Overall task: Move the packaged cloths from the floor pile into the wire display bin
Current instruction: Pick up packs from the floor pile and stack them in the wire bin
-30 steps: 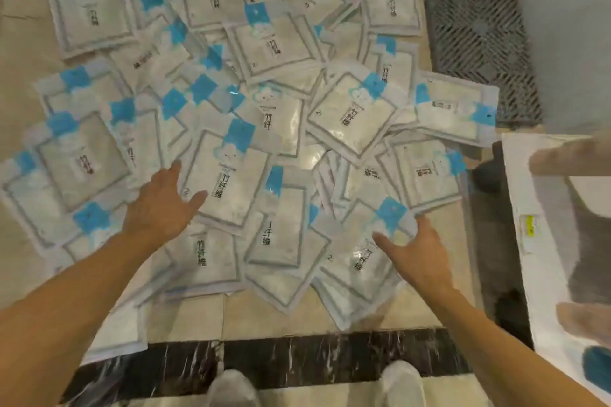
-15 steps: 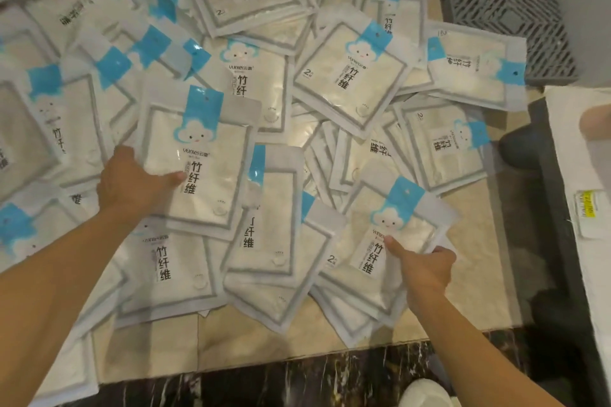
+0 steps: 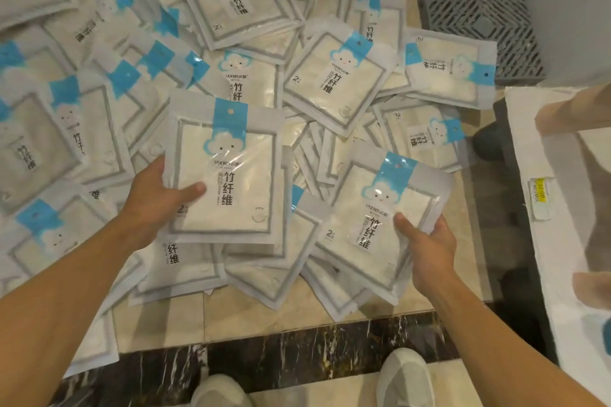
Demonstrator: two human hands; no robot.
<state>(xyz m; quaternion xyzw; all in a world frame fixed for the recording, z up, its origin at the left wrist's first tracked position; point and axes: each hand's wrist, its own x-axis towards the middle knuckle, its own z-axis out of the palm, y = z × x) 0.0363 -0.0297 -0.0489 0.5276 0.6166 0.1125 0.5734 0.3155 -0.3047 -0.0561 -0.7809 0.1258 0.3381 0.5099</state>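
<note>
Each grip (image 3: 155,198) (image 3: 426,248) holds a pack over tile floor (image 3: 330,314)

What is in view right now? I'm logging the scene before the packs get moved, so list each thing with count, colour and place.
Held packs: two, white with blue header; one in the left hand, one in the right hand.
Floor pile of packs: too many to count, white and blue, overlapping across the beige floor.
Floor grate: one, grey, top right.
Dark marble strip: one, black with white veins, across the bottom.
White shelf edge: one, right side, with a yellow price tag.
Shoes: two, pale grey, bottom edge.
Wire display bin: not in view.
Left hand: grips its pack's left edge.
Right hand: grips its pack's lower right corner.
</note>
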